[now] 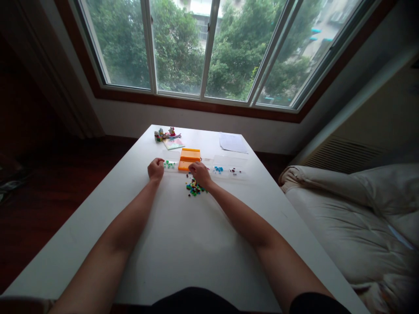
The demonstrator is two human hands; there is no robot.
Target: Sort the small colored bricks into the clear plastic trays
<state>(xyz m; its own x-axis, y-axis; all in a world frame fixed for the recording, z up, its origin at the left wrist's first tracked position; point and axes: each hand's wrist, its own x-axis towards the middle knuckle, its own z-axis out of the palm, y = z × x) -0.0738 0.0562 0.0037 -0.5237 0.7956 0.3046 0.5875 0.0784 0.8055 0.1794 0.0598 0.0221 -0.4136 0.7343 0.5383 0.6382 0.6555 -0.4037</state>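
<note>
My left hand (156,169) rests on the table at the left end of a clear tray, its fingers curled closed. Beside it in the tray lie small green bricks (169,164). My right hand (200,173) is over the front right corner of an open orange box (190,154), fingers pinched together. Whatever either hand holds is hidden or too small to name. Just below the right hand, a loose pile of small multicoloured bricks (194,188) lies on the table. Right of that hand are blue bricks (218,169) and dark bricks (233,170) in clear compartments.
The white table (183,248) stands before a window. Assembled brick figures (159,134) and a colourful booklet (174,143) sit at its back left. White paper sheets (233,142) lie at the back right. A pale sofa (324,209) flanks the right side.
</note>
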